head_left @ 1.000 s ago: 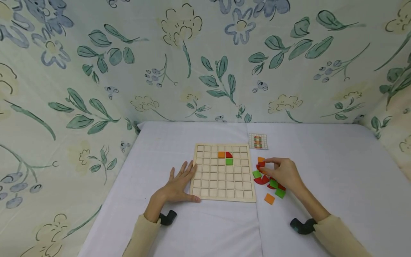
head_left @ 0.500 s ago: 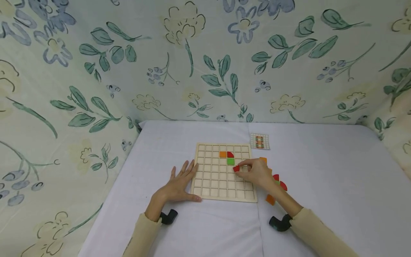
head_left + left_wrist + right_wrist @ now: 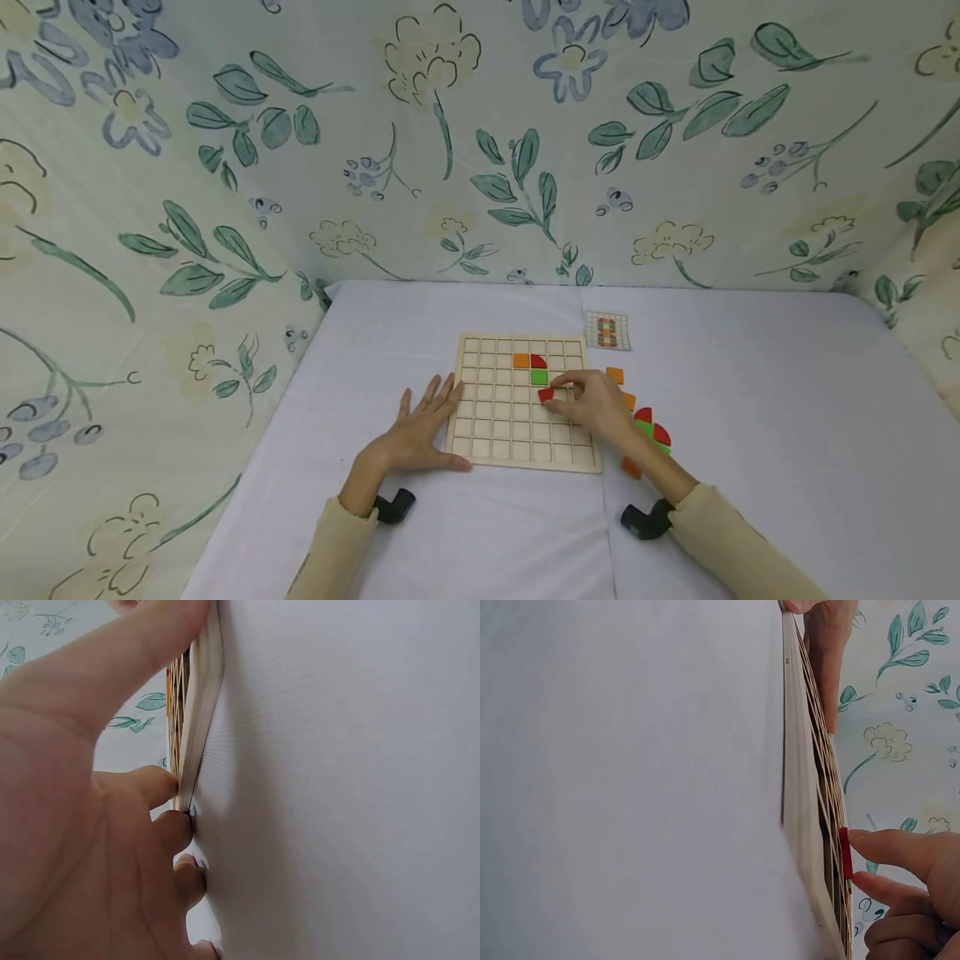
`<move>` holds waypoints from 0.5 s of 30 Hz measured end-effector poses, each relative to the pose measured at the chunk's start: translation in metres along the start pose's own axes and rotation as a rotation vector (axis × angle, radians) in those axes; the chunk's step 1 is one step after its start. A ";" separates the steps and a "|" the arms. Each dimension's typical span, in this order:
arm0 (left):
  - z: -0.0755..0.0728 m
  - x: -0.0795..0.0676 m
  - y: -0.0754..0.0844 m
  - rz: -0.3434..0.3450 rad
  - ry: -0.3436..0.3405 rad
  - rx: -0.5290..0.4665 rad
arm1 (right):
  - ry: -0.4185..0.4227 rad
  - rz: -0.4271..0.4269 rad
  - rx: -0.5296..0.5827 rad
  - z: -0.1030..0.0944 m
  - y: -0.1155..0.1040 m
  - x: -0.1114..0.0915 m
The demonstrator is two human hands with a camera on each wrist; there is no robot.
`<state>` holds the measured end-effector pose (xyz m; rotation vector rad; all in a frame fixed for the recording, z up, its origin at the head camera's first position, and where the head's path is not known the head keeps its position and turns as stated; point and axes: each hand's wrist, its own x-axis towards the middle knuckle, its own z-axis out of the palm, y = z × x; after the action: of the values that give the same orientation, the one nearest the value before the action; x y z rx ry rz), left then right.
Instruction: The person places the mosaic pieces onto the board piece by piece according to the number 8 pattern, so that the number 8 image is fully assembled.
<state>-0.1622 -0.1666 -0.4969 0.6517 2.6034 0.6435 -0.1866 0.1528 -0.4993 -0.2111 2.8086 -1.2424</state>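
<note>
A light wooden grid board (image 3: 500,428) lies on the white cloth. In its upper cells sit an orange square tile (image 3: 521,361), a red quarter-round tile (image 3: 537,361) and, below the red one, a green square tile (image 3: 539,377). My right hand (image 3: 597,406) pinches another red tile (image 3: 546,395) between thumb and index finger, just below the green tile. In the right wrist view this red tile (image 3: 845,853) is seen edge-on at the board's top surface. My left hand (image 3: 417,435), fingers spread, rests along the board's left edge, its thumb at the near corner.
Right of the board lie loose tiles, among them an orange square (image 3: 615,375) and a red quarter-round (image 3: 662,434), partly hidden by the right arm. A small pattern card (image 3: 607,331) lies beyond them. A floral cloth (image 3: 517,167) hangs behind the table.
My right hand has picked a red tile from the loose pile and carried it left over the board, shifting slightly further left since half a second ago. The left hand stays put.
</note>
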 end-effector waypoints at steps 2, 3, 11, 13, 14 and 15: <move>0.000 0.000 0.000 -0.004 -0.002 0.007 | -0.009 -0.013 0.010 -0.001 0.002 0.001; 0.000 0.000 0.000 -0.006 -0.002 0.010 | -0.014 -0.021 0.016 -0.001 0.003 0.001; 0.000 -0.001 0.001 -0.009 -0.008 0.020 | -0.056 0.005 0.058 -0.002 0.003 0.005; 0.000 0.000 0.001 -0.008 -0.007 0.019 | -0.060 0.011 0.064 -0.002 0.003 0.007; 0.000 0.000 0.001 -0.008 -0.007 0.019 | -0.060 0.012 0.066 -0.001 0.003 0.007; 0.000 0.000 0.000 -0.007 -0.007 0.018 | -0.060 0.011 0.066 -0.001 0.003 0.008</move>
<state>-0.1619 -0.1663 -0.4967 0.6489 2.6070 0.6149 -0.1945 0.1548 -0.5010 -0.2251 2.7102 -1.3020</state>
